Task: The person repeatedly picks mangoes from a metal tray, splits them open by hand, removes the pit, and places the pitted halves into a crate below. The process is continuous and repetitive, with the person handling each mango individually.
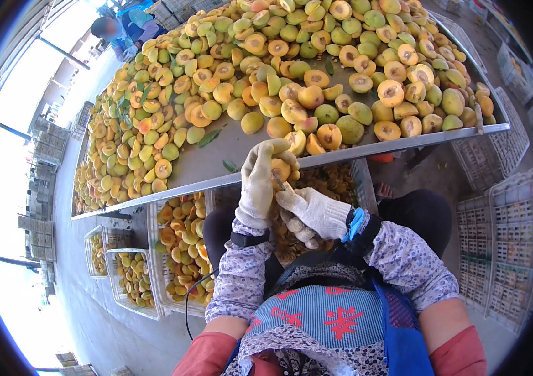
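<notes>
My left hand (255, 187), in a cream rubber-coated glove, is closed around a yellow-orange peach half (281, 168) just below the table's metal edge. My right hand (309, 212), in a white knit glove, grips a small metal tool (279, 183) whose tip is at the fruit, with its fingers curled. Directly under both hands is a crate (363, 188) holding brownish pieces, too small to make out clearly. Above them, a sloping metal table (229, 150) bears many halved and whole peaches (391, 94) with some green leaves.
Crates of cut peaches (185, 250) stand at my lower left, with smaller ones (131, 282) beside them. Stacked plastic crates (498, 244) stand at my right, others (47, 144) along the left background. A co-worker (131, 34) bends over the table's far left end.
</notes>
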A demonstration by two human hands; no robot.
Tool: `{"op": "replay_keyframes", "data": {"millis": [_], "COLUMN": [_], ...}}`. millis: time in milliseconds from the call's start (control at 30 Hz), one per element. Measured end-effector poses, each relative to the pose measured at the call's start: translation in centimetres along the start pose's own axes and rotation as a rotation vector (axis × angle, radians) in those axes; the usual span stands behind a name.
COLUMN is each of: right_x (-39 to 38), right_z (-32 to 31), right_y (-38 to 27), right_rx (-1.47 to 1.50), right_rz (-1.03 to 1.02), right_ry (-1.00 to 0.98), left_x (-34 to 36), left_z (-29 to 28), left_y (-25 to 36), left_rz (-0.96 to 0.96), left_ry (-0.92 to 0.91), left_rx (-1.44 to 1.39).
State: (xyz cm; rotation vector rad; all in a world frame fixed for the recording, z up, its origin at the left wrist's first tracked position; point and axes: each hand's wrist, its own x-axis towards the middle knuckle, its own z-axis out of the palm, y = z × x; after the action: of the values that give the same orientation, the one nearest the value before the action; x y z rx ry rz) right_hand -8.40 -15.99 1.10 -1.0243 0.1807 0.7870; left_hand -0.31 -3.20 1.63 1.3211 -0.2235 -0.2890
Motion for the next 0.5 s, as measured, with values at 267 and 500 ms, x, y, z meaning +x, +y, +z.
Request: {"op": "replay_keyframes", "data": {"millis": [267,500], "right_x": [-0.9,-1.0], "right_z": [0.1,-0.8], "right_y": [-0.1,0.1], "right_rx": [0.001,-0.039], "right_rz": [0.061,-0.012], "right_ry": [-0.05,-0.111], "left_x": [0.5,-0.8], "left_z": [-0.9,1.3], "left_y": [-0.4,0.9], "left_rz": [-0.197,-0.257], "left_ry": [-0.123,-0.044], "left_rx": [0.104,-0.404]}}
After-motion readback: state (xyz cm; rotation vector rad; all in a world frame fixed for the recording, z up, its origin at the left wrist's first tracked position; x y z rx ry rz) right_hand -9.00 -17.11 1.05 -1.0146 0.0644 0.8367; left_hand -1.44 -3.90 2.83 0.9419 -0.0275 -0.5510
